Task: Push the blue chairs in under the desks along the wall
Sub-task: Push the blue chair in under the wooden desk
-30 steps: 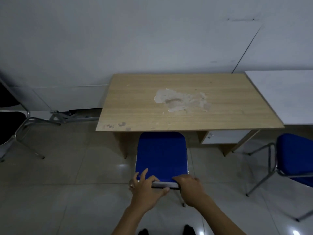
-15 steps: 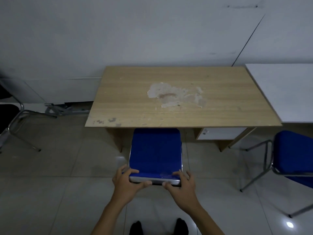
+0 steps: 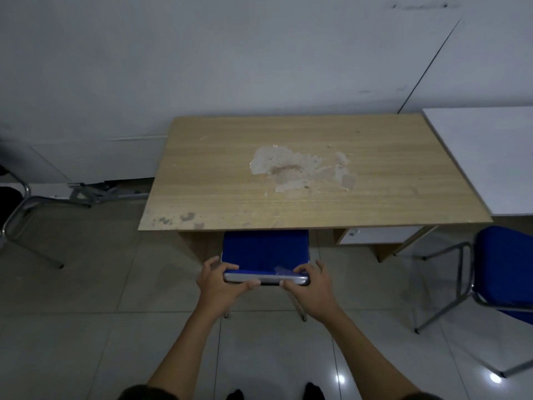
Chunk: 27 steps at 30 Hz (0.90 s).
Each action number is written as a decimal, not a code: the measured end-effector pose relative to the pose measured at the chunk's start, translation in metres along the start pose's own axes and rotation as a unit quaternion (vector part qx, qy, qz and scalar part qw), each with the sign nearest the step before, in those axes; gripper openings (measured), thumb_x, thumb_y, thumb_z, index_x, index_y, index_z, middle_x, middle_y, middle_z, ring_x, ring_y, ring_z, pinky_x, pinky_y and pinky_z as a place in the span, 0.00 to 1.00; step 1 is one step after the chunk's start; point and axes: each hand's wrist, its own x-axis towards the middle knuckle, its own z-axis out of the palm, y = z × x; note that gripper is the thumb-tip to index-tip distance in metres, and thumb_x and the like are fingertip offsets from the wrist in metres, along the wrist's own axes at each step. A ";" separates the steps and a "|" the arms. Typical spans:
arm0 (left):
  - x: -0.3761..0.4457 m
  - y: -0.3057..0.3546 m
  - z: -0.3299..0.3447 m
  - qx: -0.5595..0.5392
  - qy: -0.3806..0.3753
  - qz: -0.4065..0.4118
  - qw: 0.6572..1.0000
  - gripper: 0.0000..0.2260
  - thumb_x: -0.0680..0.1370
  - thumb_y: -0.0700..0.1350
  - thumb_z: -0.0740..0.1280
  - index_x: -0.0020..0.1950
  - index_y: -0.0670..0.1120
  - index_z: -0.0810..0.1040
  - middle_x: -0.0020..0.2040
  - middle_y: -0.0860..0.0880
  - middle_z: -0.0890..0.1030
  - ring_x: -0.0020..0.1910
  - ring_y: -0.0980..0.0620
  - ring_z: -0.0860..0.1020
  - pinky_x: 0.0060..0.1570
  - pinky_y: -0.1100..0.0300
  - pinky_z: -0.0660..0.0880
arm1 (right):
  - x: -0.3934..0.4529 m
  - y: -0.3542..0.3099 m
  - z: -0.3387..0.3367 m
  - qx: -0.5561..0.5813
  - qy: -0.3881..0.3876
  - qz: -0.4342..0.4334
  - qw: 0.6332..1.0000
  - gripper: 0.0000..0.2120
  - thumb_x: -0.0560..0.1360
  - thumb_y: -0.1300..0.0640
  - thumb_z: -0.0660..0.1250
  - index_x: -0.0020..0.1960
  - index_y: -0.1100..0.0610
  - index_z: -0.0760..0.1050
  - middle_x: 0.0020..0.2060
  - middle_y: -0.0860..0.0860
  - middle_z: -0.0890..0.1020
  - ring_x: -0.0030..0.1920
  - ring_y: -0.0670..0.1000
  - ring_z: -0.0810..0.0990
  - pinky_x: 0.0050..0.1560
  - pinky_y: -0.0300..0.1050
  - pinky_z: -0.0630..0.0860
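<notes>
- Blue chair (image 3: 264, 249) sat partly under the wooden bench (image 3: 302, 174) — left hand (image 3: 220, 284) and right hand (image 3: 310, 284) clamped its chrome top rail (image 3: 265, 278).
- Best pushed straight, evenly — legs clear of the bench's sides.

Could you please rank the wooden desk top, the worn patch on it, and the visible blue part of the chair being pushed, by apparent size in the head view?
1. Wooden desk top, clearly largest.
2. and 3. Worn patch and the visible blue part of the chair look about alike, so they are left unranked.
</notes>
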 end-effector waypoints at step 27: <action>0.016 0.049 0.046 0.118 0.045 0.143 0.982 0.24 0.76 0.62 0.71 0.69 0.55 0.78 0.83 0.47 0.61 0.81 0.36 0.51 0.77 0.33 0.53 | 0.019 -0.015 -0.026 0.011 0.072 -0.091 0.993 0.25 0.81 0.52 0.70 0.75 0.51 0.69 0.73 0.51 0.70 0.71 0.47 0.71 0.72 0.42 0.68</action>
